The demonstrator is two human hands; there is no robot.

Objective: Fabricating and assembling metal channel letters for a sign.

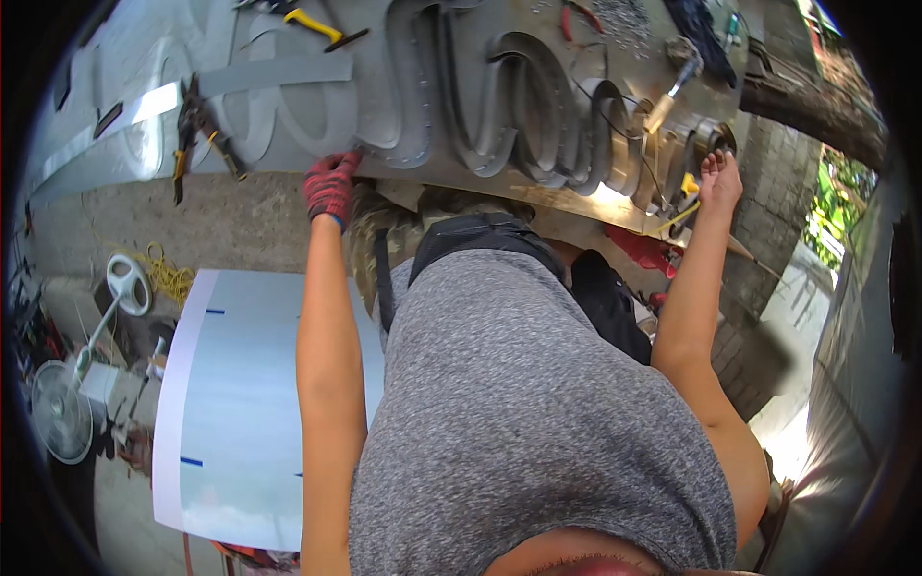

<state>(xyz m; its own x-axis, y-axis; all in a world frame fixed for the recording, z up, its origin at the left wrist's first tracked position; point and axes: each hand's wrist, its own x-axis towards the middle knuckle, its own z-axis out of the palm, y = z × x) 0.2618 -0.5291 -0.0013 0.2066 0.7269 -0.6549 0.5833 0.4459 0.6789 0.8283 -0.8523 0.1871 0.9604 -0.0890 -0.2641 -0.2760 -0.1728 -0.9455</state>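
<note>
A long grey metal strip (pixel 418 96), bent on edge into looping letter shapes, stands along the near side of the worktable. At its left end, my left hand (pixel 331 185), in a red and black glove, has its fingers closed on the strip's low end by the table edge. My right hand (pixel 720 180) is bare, its fingers curled against the rounded right end (pixel 713 134) of the bent metal. Its thumb is partly hidden. Between the hands, the loops rise above a flat metal sheet (pixel 259 158). A brush-like tool with a wooden handle (pixel 660 113) lies near my right hand.
Tin snips (pixel 200 130) with black and yellow handles lie left on the table, near a yellow-handled hammer (pixel 312 26). Red-handled pliers (pixel 581 19) sit at the far side. A pale blue panel (pixel 250 403) and a white fan (pixel 63 411) stand behind on the left.
</note>
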